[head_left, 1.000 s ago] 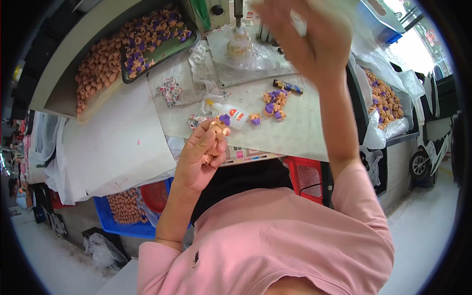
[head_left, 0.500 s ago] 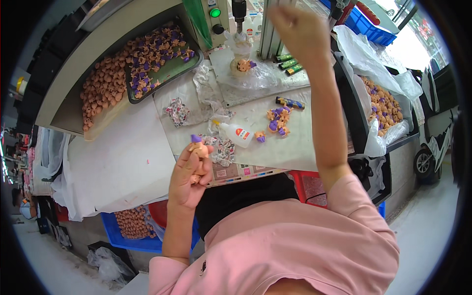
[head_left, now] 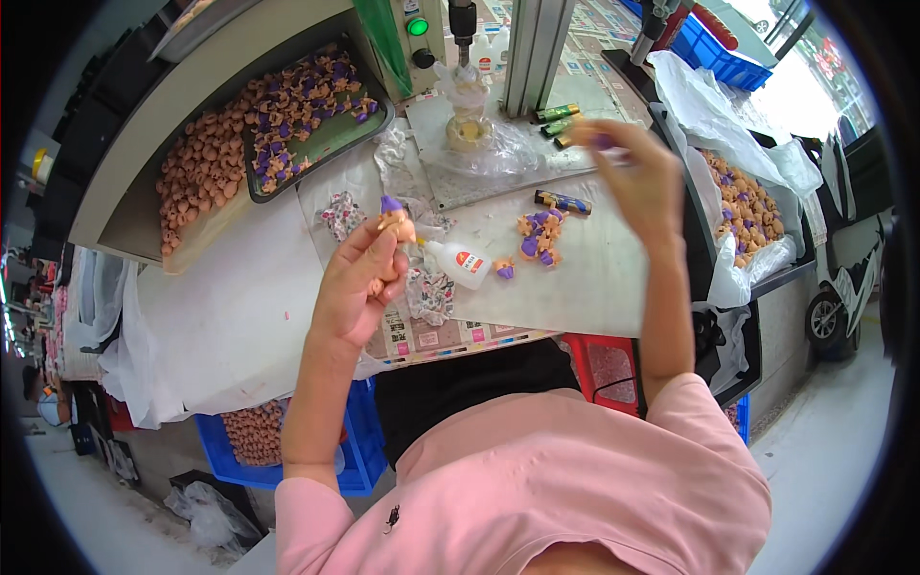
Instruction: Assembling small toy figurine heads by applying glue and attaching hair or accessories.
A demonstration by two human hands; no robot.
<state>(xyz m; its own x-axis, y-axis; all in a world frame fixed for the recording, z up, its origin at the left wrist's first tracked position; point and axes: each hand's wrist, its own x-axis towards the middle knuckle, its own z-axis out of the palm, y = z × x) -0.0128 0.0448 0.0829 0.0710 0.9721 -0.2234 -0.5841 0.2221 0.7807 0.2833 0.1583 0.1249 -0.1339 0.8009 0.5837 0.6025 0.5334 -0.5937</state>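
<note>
My left hand (head_left: 353, 278) is closed around a peach toy figure part with a purple tip (head_left: 393, 218); a second peach piece (head_left: 376, 287) peeks out lower between the fingers. Raised over the right of the worktable, my right hand (head_left: 644, 177) is blurred and pinches a small peach-and-purple toy part (head_left: 599, 141) at its fingertips. Beside the left hand lies a white squeeze bottle (head_left: 465, 265) with a yellow tip. Several peach-and-purple parts (head_left: 541, 237) form a small heap, and a single one (head_left: 504, 268) lies near the bottle.
A press (head_left: 464, 43) stands over a plastic-wrapped round fixture (head_left: 468, 129). Back left, a dark tray (head_left: 335, 149) holds purple-and-peach parts beside piled peach heads (head_left: 206, 163). At right is a lined bin (head_left: 747, 206) of parts. Floral rags (head_left: 429, 295) and a dark cylinder (head_left: 563, 201) lie on the table.
My right hand has come down from beside the press's column toward me. The peach-and-purple part on the fixture is gone from there. My left hand has risen slightly with its pieces.
</note>
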